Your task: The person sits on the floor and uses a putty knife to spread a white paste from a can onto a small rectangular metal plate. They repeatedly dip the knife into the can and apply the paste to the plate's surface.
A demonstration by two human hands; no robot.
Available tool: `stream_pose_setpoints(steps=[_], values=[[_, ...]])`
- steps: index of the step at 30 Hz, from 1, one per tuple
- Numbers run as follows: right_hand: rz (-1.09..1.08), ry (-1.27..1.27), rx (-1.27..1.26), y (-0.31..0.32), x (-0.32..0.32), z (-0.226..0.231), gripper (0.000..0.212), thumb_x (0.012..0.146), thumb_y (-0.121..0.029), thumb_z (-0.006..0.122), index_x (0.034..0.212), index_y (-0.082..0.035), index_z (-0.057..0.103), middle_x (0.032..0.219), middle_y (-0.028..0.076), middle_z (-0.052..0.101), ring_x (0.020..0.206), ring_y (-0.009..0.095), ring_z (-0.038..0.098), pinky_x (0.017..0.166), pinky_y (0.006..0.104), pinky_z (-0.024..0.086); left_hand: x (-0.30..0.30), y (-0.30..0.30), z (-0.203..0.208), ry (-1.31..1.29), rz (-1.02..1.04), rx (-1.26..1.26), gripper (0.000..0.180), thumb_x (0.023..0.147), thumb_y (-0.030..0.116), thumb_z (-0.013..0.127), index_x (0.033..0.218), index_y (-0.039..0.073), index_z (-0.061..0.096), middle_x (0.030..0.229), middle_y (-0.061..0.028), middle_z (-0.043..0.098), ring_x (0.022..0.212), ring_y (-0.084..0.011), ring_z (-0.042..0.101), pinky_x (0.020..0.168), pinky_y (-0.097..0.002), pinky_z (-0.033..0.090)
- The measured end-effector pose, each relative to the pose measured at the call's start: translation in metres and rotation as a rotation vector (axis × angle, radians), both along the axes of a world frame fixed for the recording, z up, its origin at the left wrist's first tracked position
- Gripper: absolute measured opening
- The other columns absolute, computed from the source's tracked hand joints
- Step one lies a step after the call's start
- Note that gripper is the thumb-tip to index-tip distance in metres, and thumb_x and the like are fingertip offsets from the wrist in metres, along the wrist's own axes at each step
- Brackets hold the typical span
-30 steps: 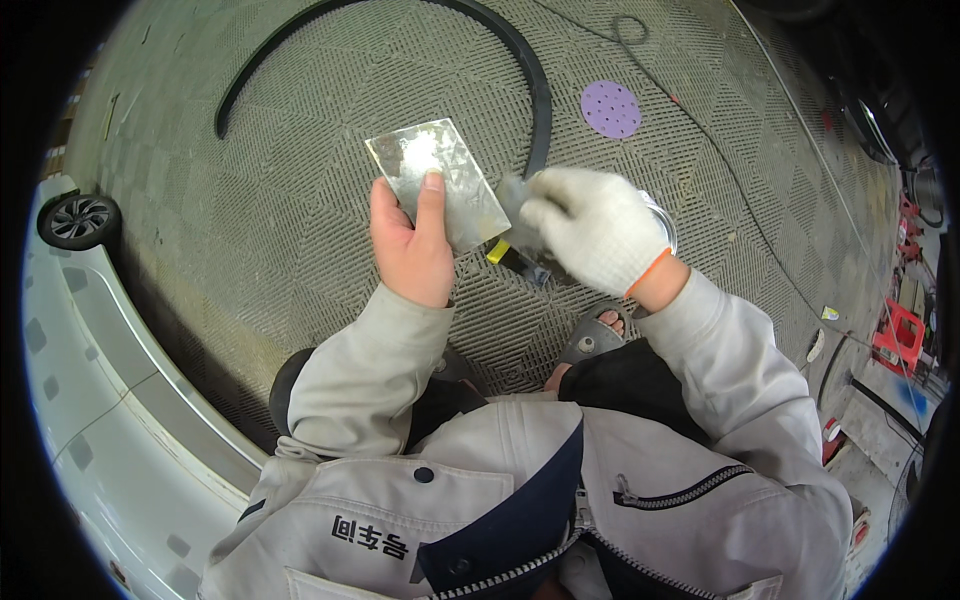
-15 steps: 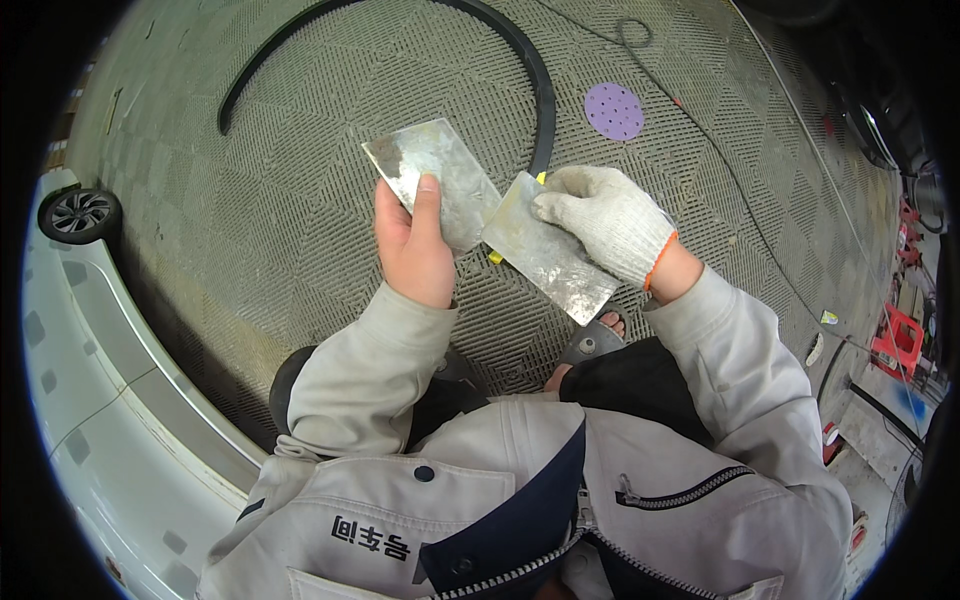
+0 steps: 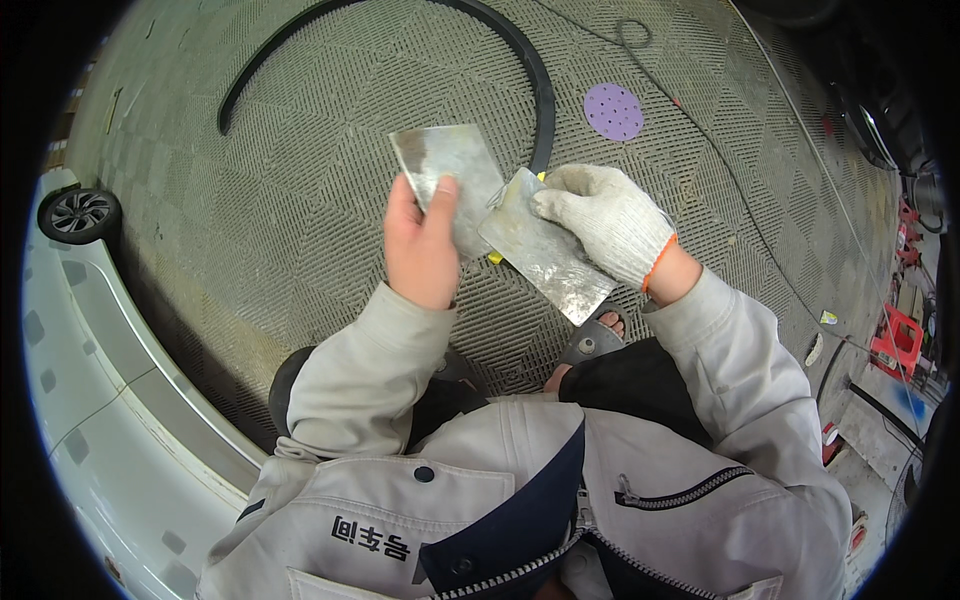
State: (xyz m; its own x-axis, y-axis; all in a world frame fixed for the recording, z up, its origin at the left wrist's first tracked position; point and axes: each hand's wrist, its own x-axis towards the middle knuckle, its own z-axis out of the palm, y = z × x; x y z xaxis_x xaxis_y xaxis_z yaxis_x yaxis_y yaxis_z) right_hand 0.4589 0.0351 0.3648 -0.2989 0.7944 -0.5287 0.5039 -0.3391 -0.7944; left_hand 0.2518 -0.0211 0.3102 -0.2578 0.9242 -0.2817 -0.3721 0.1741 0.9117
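Observation:
My bare left hand [image 3: 422,245] grips a rectangular metal putty scraper [image 3: 468,165], thumb flat on its face. A dull brownish smear covers this scraper's upper left corner. In a white knit glove with an orange cuff, my right hand [image 3: 607,220] pinches a second metal putty scraper [image 3: 545,250] by its upper part. That one slants down to the right, its lower end bright and streaked. Its upper left edge meets or overlaps the right edge of the first; whether they touch I cannot tell. Both are held above the floor, in front of my knees.
A curved black trim strip [image 3: 541,90] with yellow bits at its near end lies on the grated floor [image 3: 330,220]. Right of it are a purple sanding disc [image 3: 613,111] and a dark cable [image 3: 715,150]. A light-coloured car [image 3: 95,400] stands left, a red plastic stand [image 3: 897,342] right.
My left hand has shifted slightly right and turned its scraper clockwise, more upright. My right hand and its scraper have moved only slightly to the left.

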Motion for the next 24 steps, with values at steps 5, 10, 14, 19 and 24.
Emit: stream_pose_setpoints(steps=[5,10,14,19,24], values=[[0.016,-0.064,-0.028,-0.001,0.000,0.003,0.045,0.097,-0.033,0.069,0.121,0.004,0.077,0.103,0.019,0.080,0.092,0.028,0.076,0.086,0.0376,0.060,-0.037,0.020,-0.009,-0.448,0.290,-0.442,0.020,0.108,0.021,0.062,0.121,0.006,0.064,0.107,-0.0056,0.071,0.082,-0.0192,0.064,0.074,-0.0355,0.054],[0.039,-0.031,-0.020,0.000,0.000,0.000,0.046,0.097,-0.034,0.069,0.121,0.005,0.077,0.103,0.020,0.080,0.093,0.028,0.077,0.086,0.0378,0.059,-0.041,0.018,-0.017,-0.452,0.270,-0.372,0.014,0.106,0.021,0.064,0.113,0.009,0.063,0.096,-0.0035,0.070,0.074,-0.0184,0.060,0.068,-0.0349,0.051],[0.041,-0.021,-0.042,0.000,0.000,-0.002,0.047,0.097,-0.034,0.069,0.121,0.006,0.077,0.104,0.021,0.080,0.094,0.028,0.077,0.086,0.0380,0.059,-0.036,0.017,-0.013,-0.475,0.240,-0.363,0.015,0.106,0.022,0.065,0.113,0.009,0.063,0.095,-0.0030,0.069,0.074,-0.0177,0.061,0.068,-0.0347,0.051],[0.056,-0.019,-0.040,0.001,0.002,-0.002,0.047,0.097,-0.034,0.069,0.122,0.006,0.076,0.105,0.021,0.080,0.095,0.028,0.077,0.087,0.0380,0.059,-0.036,0.018,-0.010,-0.477,0.226,-0.353,0.017,0.106,0.023,0.065,0.114,0.009,0.063,0.095,-0.0025,0.070,0.074,-0.0170,0.060,0.068,-0.0341,0.051],[0.045,0.032,-0.037,0.000,0.002,-0.010,0.046,0.098,-0.033,0.069,0.123,0.005,0.076,0.105,0.019,0.080,0.095,0.027,0.076,0.088,0.0369,0.059,-0.035,0.016,-0.012,-0.469,0.197,-0.343,0.017,0.106,0.024,0.065,0.114,0.009,0.063,0.096,-0.0021,0.070,0.074,-0.0166,0.061,0.069,-0.0334,0.051]])
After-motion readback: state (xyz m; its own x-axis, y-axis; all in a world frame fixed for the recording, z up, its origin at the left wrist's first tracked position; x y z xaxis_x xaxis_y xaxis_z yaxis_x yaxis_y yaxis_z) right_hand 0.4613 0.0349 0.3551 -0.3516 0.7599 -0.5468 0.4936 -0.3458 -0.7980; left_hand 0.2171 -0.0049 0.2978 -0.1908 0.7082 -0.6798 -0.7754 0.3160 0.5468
